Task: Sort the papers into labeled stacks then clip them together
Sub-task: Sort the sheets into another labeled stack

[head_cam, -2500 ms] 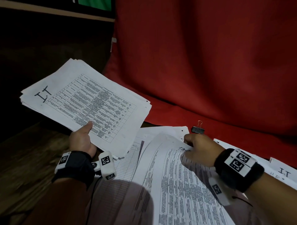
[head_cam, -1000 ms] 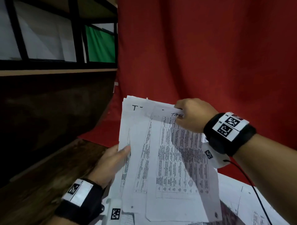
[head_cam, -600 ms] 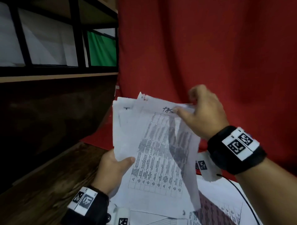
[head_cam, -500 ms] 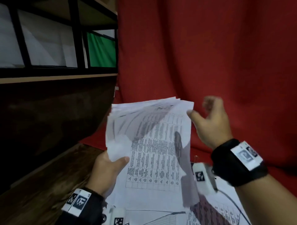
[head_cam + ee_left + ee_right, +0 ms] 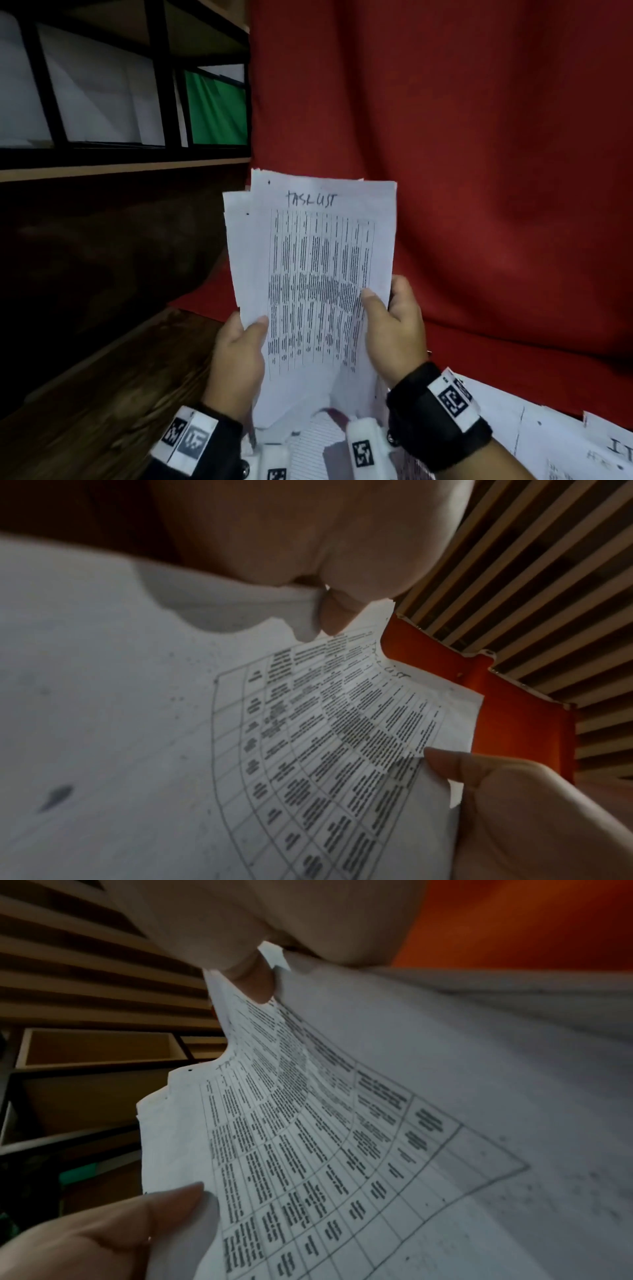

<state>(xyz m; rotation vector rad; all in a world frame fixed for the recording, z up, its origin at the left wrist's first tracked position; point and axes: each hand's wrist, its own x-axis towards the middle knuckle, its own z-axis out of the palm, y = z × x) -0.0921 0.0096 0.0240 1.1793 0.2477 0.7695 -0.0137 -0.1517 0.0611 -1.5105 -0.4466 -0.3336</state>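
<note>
A stack of white papers (image 5: 315, 274) with printed tables and a handwritten heading "TASK LIST" stands upright in front of me. My left hand (image 5: 239, 346) grips its lower left edge, thumb on the front sheet. My right hand (image 5: 394, 329) grips the lower right edge, thumb on the front and fingers behind. In the left wrist view the same paper stack (image 5: 308, 737) fills the frame, with my left hand (image 5: 329, 593) pinching one edge. The right wrist view shows the paper stack (image 5: 342, 1137) pinched by my right hand (image 5: 253, 969).
More papers (image 5: 534, 431) lie on the table at lower right, one marked "I.T". A red cloth (image 5: 479, 171) hangs behind and drapes onto the dark wooden table (image 5: 102, 394). A black shelf (image 5: 102, 102) with white sheets stands at upper left.
The stack was lifted off the table and turned upright. My right hand let go of its top edge, dropped down and took hold of the lower right edge.
</note>
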